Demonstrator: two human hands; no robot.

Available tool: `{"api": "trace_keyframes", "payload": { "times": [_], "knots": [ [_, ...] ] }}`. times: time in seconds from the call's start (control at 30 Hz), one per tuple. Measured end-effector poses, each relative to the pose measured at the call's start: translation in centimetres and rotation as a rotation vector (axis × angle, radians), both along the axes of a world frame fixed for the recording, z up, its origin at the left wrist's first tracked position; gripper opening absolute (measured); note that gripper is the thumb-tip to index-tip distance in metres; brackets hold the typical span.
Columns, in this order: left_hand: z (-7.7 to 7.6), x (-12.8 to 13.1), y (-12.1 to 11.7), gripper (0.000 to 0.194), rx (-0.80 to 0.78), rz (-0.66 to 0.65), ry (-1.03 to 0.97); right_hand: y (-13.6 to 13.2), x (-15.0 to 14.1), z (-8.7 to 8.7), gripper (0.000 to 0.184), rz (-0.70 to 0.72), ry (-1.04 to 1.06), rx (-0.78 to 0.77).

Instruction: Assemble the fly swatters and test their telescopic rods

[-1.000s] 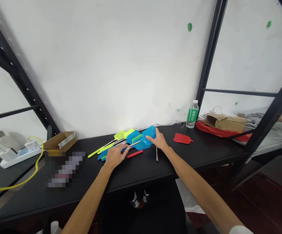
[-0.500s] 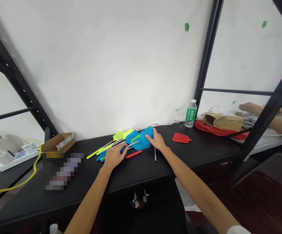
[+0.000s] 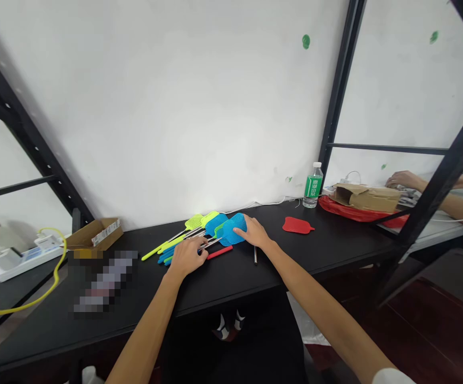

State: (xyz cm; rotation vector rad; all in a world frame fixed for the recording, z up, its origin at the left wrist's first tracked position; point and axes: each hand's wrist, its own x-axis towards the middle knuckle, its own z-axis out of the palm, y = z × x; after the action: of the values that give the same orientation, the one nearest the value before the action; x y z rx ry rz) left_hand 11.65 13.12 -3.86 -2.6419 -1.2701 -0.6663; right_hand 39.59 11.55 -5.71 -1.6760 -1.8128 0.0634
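Blue swatter head: shifted toward 8 o'clock; now at 9 o'clock from right hand
Right hand: nearer, pinching its edge
Left hand: fingers curled round metal shaft
Shaft axis: 8-to-2 o'clock

One red paddle; one labelled bottle

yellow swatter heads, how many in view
2: one yellow head leftmost among the heads, a second yellow head just right of it, beside a blue head. More may be hidden.
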Motion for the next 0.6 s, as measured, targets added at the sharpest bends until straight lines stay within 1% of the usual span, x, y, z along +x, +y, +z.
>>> {"api": "trace_keyframes", "payload": {
  "times": [0.07,0.17,0.37,0.47,0.6],
  "knots": [
    [0.09,0.02,-0.02,0.028,-0.022,0.001,0.017,0.01,-0.16,-0.01,0.062,0.01,-0.057,-0.001],
    [0.13,0.05,-0.01,0.025,-0.048,0.001,0.029,0.1,-0.4,-0.11,0.065,-0.014,-0.124,-0.024],
    [-0.06,0.15,-0.01,0.031,-0.043,-0.02,0.02,0.14,-0.68,-0.16,0.065,-0.072,-0.177,-0.061],
    [-0.06,0.26,-0.14,0.03,-0.021,-0.06,-0.011,0.21,-0.69,-0.28,0.064,-0.075,-0.18,-0.088],
    [0.12,0.52,-0.66,0.022,0.016,-0.168,-0.051,0.24,-0.7,-0.38,0.064,-0.061,-0.145,-0.103]
  ]
}}
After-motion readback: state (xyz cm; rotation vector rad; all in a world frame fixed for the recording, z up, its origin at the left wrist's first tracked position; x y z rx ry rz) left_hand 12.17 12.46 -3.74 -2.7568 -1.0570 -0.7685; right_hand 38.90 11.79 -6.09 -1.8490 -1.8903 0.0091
